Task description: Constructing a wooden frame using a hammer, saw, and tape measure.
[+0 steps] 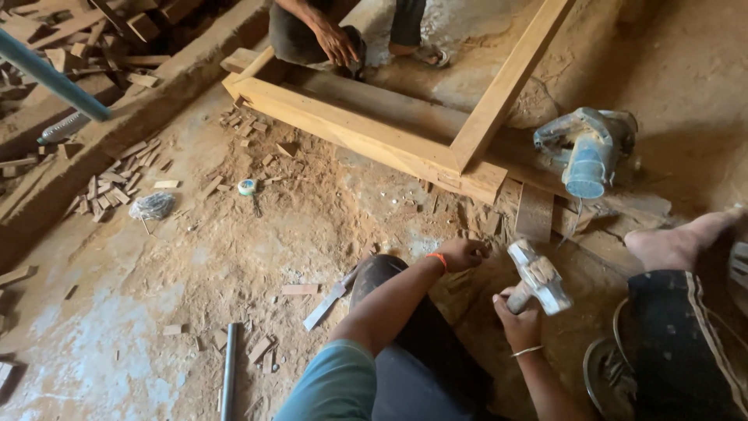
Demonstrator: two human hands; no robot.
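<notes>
Right hand (520, 318): fingers wrapped tight around the handle of a hammer (538, 277), head raised and tilted up to the right, above the sawdust-covered floor (234, 257).

Left hand (463, 254): orange wristband at the wrist, fingers curled together and pressed down near the dirt just left of the hammer head; object pinched, if any, cannot be told.

Wooden frame (374, 129): flat on the ground ahead of both hands, corner joint nearest, one rail running up to the right.

Circular saw (588, 152): resting on its side just right of the frame corner, well apart from the hammer.

Tape measure (248, 187): on the floor left of the frame, among scattered wood offcuts (117, 183).

Metal pipe (228, 382): lying lower left.

Another person's hand (335, 40): resting on a knee at the far end of the frame.

Bare foot (678, 242): at right edge, beside the hammer.
</notes>
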